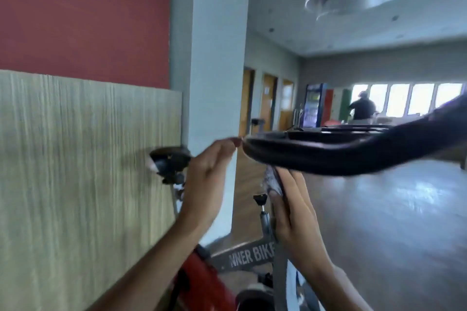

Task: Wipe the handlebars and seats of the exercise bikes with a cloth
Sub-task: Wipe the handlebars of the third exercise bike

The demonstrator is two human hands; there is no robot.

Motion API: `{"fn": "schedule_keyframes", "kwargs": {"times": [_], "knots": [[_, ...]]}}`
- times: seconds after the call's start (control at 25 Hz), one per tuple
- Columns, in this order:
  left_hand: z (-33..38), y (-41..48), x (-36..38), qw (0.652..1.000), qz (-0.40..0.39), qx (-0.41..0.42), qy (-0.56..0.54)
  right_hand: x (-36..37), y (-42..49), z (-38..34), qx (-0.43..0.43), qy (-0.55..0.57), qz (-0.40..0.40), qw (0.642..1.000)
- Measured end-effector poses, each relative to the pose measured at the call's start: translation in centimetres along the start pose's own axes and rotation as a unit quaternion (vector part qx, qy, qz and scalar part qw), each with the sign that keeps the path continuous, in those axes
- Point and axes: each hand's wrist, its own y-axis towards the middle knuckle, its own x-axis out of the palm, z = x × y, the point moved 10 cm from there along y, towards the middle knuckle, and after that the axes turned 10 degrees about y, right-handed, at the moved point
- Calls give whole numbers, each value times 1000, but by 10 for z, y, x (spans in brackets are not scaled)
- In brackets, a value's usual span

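Wiping handlebar (pixel 328 156) underside with cloth (pixel 272 180) pinched in right hand (pixel 290 212); left hand (pixel 206 174) straight-fingered, empty, at bar tip. Probably pending: seat (pixel 169 155) behind.

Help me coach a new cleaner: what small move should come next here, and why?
Probably slide the right hand with the cloth rightward along the underside of the handlebar. The cloth sits under the bar close to its near tip, where the fingertips of the left hand are, and the long stretch to the right has no cloth on it.
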Motion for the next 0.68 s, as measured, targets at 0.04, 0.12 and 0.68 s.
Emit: {"fn": "schedule_keyframes", "kwargs": {"times": [0.04, 0.12, 0.68], "knots": [[-7, -8, -1, 999, -3, -32, 41, -2, -9, -4, 65, 20, 0, 998], [-13, -27, -2, 984, -26, -92, 152, -6, -34, -5, 210, 110, -6, 971], [233, -73, 27, 903, -96, -337, 248, -214, -68, -161, 551, 236, -50, 799]]}}
